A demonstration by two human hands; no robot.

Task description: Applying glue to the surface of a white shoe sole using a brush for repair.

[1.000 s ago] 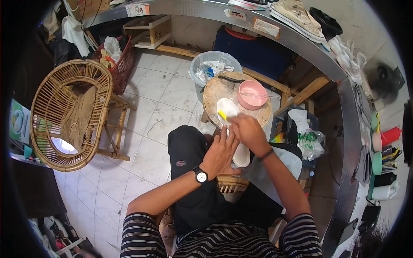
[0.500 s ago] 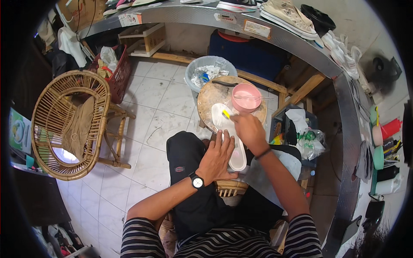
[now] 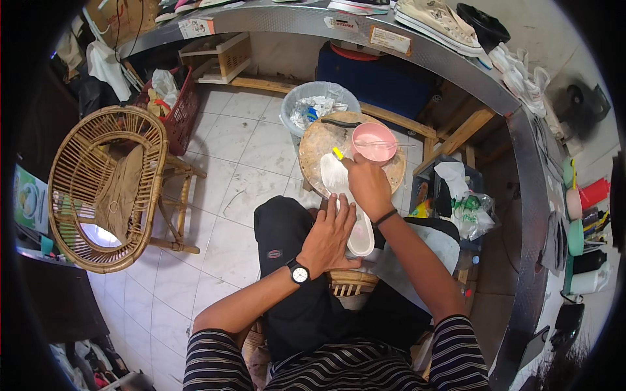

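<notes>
A long white shoe sole extends from the round, stained stool top down toward my lap. Pressed against it is my left hand, fingertips over its middle and thumb at the near end. My right hand grips a small yellow brush over the far part of the sole; its fingertips are partly hidden. On the stool top, a pink bowl holds some liquid with a thin pale stick across it, and a dark curved tool lies behind it.
A lined bin stands behind the stool, a rattan chair and red basket to the left. A metal counter with shoes curves around. A crate of bags sits to the right, near coloured containers.
My right hand and the brush have shifted toward the top of the sole, away from my body. My left hand stays on the sole. The view has shifted slightly since a second ago.
</notes>
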